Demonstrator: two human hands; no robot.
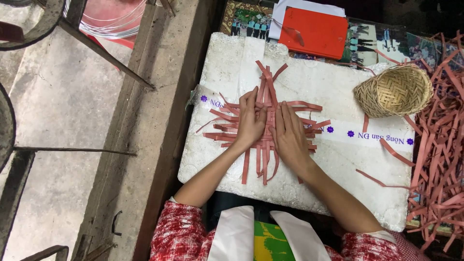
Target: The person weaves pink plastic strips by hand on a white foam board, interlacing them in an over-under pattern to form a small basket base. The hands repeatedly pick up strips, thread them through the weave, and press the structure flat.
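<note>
White foam slab (232, 63) across the lap, serving as work board; everything else placed from it. Printed tape strip (367, 135) running across the slab's middle. Heap of loose red strips (442, 145) off the slab's right edge, large and untouched. Red folder (314, 31) beyond the slab's far edge, lying on some photographs. Small woven basket (394, 91) tipped on its side at the slab's far right corner, mouth turned away — finished, by the look of it.

At the slab's centre, a flat weave (267, 133) of red strips: several lengthwise strips bunched close, crossed by others fanning out left and right. Only a small interlaced patch at the middle; long free ends sticking out on all four sides, none bent upward. Judged against the basket: base barely begun, more crossing strips needed, sides and rim not started.

Left hand (250, 123) flat on the weave's left half, fingers together and stretched, pressing the crossing strips down. Right hand (290, 135) flat on the right half, fingers likewise straight and close, pinning the lengthwise strips. Both palms down, gripping nothing, thumbs near each other over the weave's middle.

A few stray strips (382, 181) on the slab's near right part.
</note>
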